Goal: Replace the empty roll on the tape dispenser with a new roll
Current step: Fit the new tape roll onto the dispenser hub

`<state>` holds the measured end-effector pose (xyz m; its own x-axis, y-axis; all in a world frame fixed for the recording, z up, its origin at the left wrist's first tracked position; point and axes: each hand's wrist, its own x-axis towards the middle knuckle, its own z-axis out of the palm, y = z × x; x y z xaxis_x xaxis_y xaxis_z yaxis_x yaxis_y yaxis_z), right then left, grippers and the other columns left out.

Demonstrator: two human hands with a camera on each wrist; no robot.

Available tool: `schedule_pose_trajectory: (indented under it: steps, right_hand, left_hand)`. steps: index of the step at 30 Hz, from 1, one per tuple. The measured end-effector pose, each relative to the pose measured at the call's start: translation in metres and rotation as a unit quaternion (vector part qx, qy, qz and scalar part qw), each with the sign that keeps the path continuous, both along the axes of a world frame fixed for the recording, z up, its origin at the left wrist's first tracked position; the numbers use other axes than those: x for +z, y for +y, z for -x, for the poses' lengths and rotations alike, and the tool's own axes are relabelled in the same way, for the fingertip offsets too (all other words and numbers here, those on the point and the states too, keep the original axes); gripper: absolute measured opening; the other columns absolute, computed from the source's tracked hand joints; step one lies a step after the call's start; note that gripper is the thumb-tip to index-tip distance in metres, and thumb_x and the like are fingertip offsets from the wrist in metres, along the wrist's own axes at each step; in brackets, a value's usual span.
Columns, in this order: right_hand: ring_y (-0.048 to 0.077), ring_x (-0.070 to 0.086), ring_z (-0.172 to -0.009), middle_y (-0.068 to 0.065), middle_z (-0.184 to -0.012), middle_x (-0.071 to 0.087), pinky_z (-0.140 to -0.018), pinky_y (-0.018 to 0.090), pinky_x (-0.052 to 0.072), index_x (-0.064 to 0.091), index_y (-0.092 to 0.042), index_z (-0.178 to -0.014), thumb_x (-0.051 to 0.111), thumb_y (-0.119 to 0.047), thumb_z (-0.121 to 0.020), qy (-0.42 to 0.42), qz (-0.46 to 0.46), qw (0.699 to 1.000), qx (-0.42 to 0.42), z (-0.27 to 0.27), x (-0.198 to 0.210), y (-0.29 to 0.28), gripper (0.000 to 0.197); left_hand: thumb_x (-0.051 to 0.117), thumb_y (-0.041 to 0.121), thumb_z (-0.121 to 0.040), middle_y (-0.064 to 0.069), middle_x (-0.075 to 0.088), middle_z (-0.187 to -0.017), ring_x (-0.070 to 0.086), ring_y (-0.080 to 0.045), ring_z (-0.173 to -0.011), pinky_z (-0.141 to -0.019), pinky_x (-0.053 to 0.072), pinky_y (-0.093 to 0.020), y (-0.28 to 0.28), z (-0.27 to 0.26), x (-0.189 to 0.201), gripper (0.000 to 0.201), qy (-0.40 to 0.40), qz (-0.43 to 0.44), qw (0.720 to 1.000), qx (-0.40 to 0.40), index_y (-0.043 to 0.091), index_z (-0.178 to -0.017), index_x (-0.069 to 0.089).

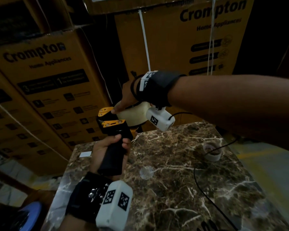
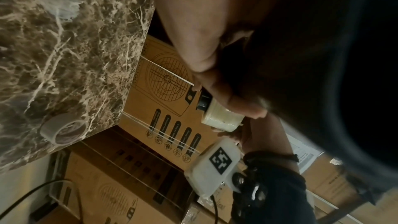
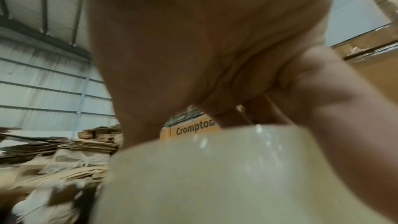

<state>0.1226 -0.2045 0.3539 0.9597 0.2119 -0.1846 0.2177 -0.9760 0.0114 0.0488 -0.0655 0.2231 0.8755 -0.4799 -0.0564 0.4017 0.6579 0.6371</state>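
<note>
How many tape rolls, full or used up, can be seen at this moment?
2. The new tape roll sits on the tape dispenser, under the right hand. The empty roll lies on the marble table, far right. Others could be out of frame.

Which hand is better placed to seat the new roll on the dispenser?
Right. The right hand already grips the new roll at the dispenser head, while the left hand is wrapped around its handle, steadying it.
</note>
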Motion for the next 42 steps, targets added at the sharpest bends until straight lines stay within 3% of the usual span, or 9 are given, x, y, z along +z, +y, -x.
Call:
schedule_pose_trajectory:
  steps: [3,8,13,16,19,25,31,38,42]
  right_hand:
    - [0.015,0.054,-0.057,0.006,-0.078,0.059,-0.028,0.015,0.040,0.059,-0.006,-0.084,0.052,-0.068,-0.079,0.025,-0.016,0.999,0.010,-0.005,-0.003,-0.011,0.063]
    - [0.024,0.050,-0.124,0.001,-0.145,0.043,-0.100,0.044,0.048,0.029,-0.026,-0.145,0.076,-0.063,-0.059,0.081,0.022,0.991,0.105,-0.009,0.020,-0.023,0.105]
    - [0.032,0.055,-0.119,0.004,-0.146,0.041,-0.088,0.045,0.055,0.021,-0.035,-0.146,0.077,-0.075,-0.024,0.087,0.140,0.972,0.167,-0.008,0.032,-0.015,0.141]
    - [0.024,0.068,-0.069,0.015,-0.101,0.069,-0.040,0.020,0.052,0.059,-0.005,-0.118,0.073,-0.066,-0.060,0.084,0.126,0.983,0.099,0.003,0.030,-0.016,0.085]
    - [0.020,0.065,-0.058,0.016,-0.090,0.072,-0.031,0.015,0.042,0.067,0.003,-0.099,0.070,-0.063,-0.068,0.063,0.137,0.986,0.071,0.003,0.020,-0.021,0.073]
    - [0.024,0.067,-0.091,0.008,-0.121,0.063,-0.072,0.029,0.058,0.040,-0.012,-0.140,0.082,-0.054,-0.058,0.014,0.156,0.976,0.150,0.008,0.019,-0.017,0.101]
    - [0.032,0.072,-0.066,0.021,-0.090,0.071,-0.043,0.032,0.057,0.064,0.004,-0.095,0.078,-0.058,-0.062,0.057,-0.011,0.998,0.023,0.009,0.005,-0.024,0.072]
    - [0.022,0.068,-0.075,0.011,-0.100,0.069,-0.053,0.025,0.056,0.057,-0.004,-0.119,0.075,-0.058,-0.065,0.048,0.075,0.993,0.075,0.016,0.004,-0.017,0.078]
    - [0.027,0.059,-0.109,0.010,-0.131,0.057,-0.090,0.038,0.051,0.035,-0.015,-0.142,0.077,-0.057,-0.062,0.007,0.165,0.968,0.191,0.010,-0.002,-0.022,0.100]
  left_hand:
    - [0.078,0.000,-0.061,-0.014,0.068,-0.081,0.065,-0.016,-0.067,-0.059,0.054,-0.019,0.011,-0.009,0.000,0.022,0.042,0.010,0.998,-0.046,0.001,-0.082,0.072]
    - [0.005,0.017,-0.100,-0.018,0.056,-0.121,0.055,-0.023,-0.111,-0.098,0.041,-0.030,0.034,-0.002,-0.003,0.055,-0.004,-0.038,0.991,-0.132,-0.005,-0.129,0.046]
    - [0.036,0.008,-0.095,-0.010,0.065,-0.098,0.062,-0.017,-0.087,-0.081,0.044,-0.025,0.028,0.001,-0.009,0.032,-0.019,-0.053,0.992,-0.109,0.003,-0.107,0.065]
    - [0.063,0.008,-0.082,-0.013,0.067,-0.090,0.064,-0.020,-0.076,-0.069,0.053,-0.028,0.018,0.005,-0.003,0.021,-0.043,-0.030,0.992,-0.116,0.001,-0.101,0.067]
    - [0.093,0.011,-0.033,-0.010,0.065,-0.067,0.058,-0.015,-0.049,-0.043,0.050,-0.025,0.012,0.014,0.004,0.052,-0.056,-0.080,0.992,-0.082,0.003,-0.080,0.074]
    - [0.094,0.011,-0.030,-0.011,0.066,-0.066,0.057,-0.015,-0.048,-0.042,0.049,-0.024,0.008,0.019,0.010,0.052,-0.052,-0.096,0.992,-0.063,0.003,-0.077,0.074]
    - [0.095,0.011,-0.024,-0.011,0.062,-0.061,0.057,-0.017,-0.048,-0.042,0.048,-0.024,0.009,0.023,0.017,0.055,-0.061,-0.116,0.990,-0.048,-0.001,-0.073,0.074]
    - [0.094,0.010,-0.022,-0.014,0.059,-0.061,0.057,-0.018,-0.047,-0.041,0.048,-0.023,0.007,0.025,0.012,0.058,-0.042,-0.122,0.991,-0.032,-0.003,-0.075,0.072]
    - [0.093,0.010,-0.024,-0.014,0.059,-0.062,0.058,-0.019,-0.049,-0.041,0.048,-0.024,0.008,0.022,0.007,0.056,-0.052,-0.128,0.990,-0.018,-0.002,-0.074,0.072]
